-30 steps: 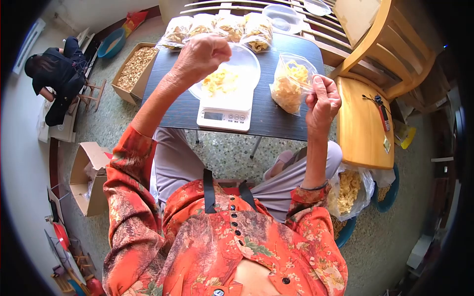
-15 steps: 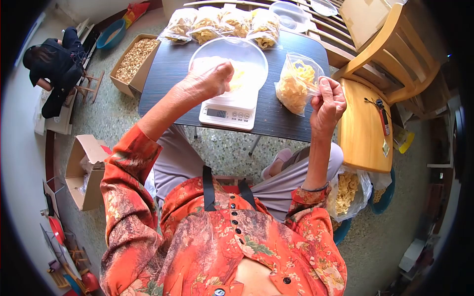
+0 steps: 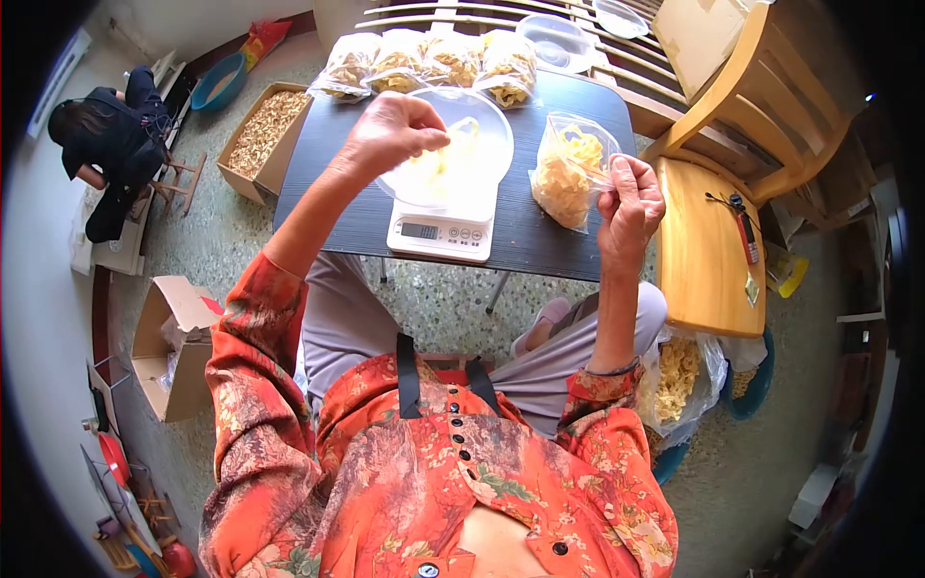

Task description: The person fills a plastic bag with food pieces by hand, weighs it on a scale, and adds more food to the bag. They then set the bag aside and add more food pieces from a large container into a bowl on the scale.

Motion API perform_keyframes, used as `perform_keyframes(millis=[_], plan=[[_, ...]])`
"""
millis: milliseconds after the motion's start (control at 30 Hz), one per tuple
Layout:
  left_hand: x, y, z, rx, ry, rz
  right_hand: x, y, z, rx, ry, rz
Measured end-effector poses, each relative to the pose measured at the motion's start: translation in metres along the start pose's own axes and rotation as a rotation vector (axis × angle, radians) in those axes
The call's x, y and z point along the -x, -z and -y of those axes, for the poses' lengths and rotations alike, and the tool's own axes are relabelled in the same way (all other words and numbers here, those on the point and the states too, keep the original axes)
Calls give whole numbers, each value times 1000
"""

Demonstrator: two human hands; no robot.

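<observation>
In the head view, the left hand (image 3: 393,135), fingertips drawn together, hovers over the bowl (image 3: 498,140) on the scale (image 3: 472,222) at the surface's (image 3: 332,135) near edge; whether it grips anything, I cannot tell. By the right edge, the right hand (image 3: 631,204) pinches the bag (image 3: 562,197) at its mouth, seemingly the best hold: limp, slippery plastic, with light, probably brittle yellow strips (image 3: 582,147) inside.

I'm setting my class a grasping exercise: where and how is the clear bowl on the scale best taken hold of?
Probably pinch the bowl by its rim, coming from the right: it is round and open-topped, a gap separates that edge from the bag, and the left hand is over the opposite side.
</observation>
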State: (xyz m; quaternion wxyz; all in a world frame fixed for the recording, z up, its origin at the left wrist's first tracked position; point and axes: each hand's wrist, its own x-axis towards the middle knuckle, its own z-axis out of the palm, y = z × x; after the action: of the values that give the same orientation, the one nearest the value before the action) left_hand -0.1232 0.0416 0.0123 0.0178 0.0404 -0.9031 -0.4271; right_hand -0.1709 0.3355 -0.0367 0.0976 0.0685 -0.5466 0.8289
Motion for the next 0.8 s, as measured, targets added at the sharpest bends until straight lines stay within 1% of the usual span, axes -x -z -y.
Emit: perform_keyframes(millis=[33, 67, 133, 267, 333, 367, 433, 467, 567, 600, 667, 733, 800], plan=[[3, 5, -8, 221, 63, 5, 0, 1, 0, 5, -3, 3], [-2, 7, 1, 468, 196, 44, 0, 1, 0, 1, 2, 2], [-3, 8, 3, 721, 301, 49, 1, 1, 0, -1, -7, 8], [-6, 3, 1, 796, 355, 22, 3, -1, 4, 2, -14, 23], [-5, 4, -2, 838, 340, -45, 3, -1, 5, 7, -12, 29], [-5, 7, -2, 836, 338, -44, 2, 1, 4, 5, -10, 27], [-3, 18, -1, 854, 207, 21, 1, 3, 1, -20, -2, 34], [-3, 19, -2, 851, 209, 23, 2, 3, 1, -22, -3, 30], [-2, 21, -17, 847, 117, 33, 2, 1, 4, -5, -27, 34], [-2, 17, -26, 850, 116, 44, 2, 0, 3, -17, -29, 45], [-3, 4, -43, 870, 33, 106, 2, 1, 2, -18, -27, 47], [-6, -13, -59, 885, 6, 128, 3, 0, 0, -25, -21, 57], [-8, -31, -76, 706, -71, 95, 4, 0, 1, -22, -25, 58]])
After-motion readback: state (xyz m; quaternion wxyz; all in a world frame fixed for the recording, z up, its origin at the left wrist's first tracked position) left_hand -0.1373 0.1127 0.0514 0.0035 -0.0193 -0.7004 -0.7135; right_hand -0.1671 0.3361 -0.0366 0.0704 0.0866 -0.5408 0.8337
